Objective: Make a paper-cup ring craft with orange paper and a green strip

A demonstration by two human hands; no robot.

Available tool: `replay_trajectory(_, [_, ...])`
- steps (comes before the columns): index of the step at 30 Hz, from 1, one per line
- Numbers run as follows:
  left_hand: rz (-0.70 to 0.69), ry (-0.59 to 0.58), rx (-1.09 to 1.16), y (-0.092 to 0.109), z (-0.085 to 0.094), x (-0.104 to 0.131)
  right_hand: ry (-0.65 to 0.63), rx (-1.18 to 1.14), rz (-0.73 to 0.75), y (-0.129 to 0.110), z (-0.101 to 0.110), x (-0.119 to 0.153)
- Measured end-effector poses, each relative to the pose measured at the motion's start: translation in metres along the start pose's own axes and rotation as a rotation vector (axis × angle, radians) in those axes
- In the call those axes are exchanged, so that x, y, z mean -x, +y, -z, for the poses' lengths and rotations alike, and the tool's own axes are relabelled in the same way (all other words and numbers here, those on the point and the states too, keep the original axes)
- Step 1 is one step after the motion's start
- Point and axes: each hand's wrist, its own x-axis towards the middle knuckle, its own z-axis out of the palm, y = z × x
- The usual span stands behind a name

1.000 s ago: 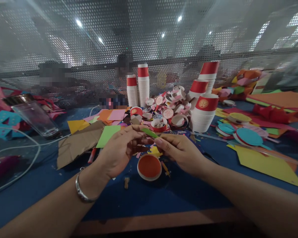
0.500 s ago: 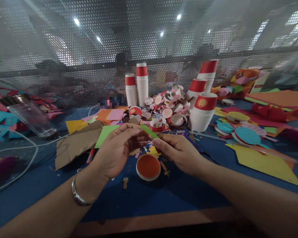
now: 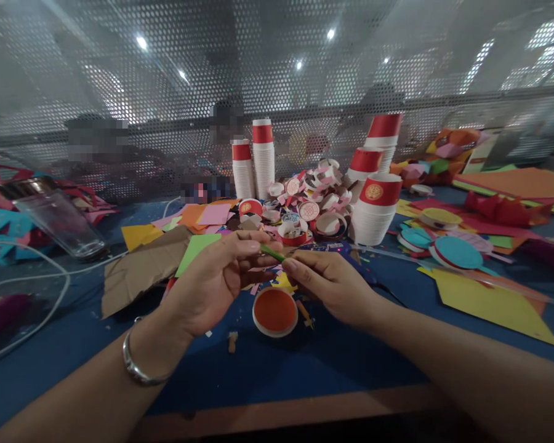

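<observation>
A small green paper strip [image 3: 272, 252] is held between my two hands, seen nearly edge-on. My left hand [image 3: 221, 271] pinches its left end between thumb and fingers, palm partly turned up. At the other end, the thumb and forefinger of my right hand [image 3: 332, 280] are closed on the strip. Just below the hands lies a round cup piece [image 3: 276, 312] with a white rim and an orange face. Small paper scraps [image 3: 284, 282] and a thin orange piece [image 3: 305, 314] are beside it.
Stacked paper cups [image 3: 373, 209] and a heap of cut cup rings [image 3: 314, 197] stand behind the hands. Cardboard [image 3: 143, 271] and a glass bottle [image 3: 64, 218] are on the left. Turquoise-faced discs [image 3: 459, 252] and yellow paper [image 3: 493, 304] lie right. A perforated screen [image 3: 166, 80] rises behind.
The green strip has turned from showing its flat face to nearly edge-on. My left hand has shifted slightly, while my right hand stays almost in place.
</observation>
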Motion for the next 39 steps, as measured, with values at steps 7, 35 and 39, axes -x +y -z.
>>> replay_trajectory(7, [-0.06, 0.105, -0.014, 0.003, 0.003, -0.003, -0.003, -0.014, -0.032, 0.002, 0.001, 0.002])
replay_trajectory(35, [-0.13, 0.067, -0.249, -0.02, -0.008, 0.003, 0.095, -0.024, -0.054, 0.001, 0.0, 0.002])
replay_trajectory(39, [-0.138, 0.058, -0.257, -0.02, -0.008, 0.004, 0.075, -0.013, -0.041, 0.0, 0.001, 0.003])
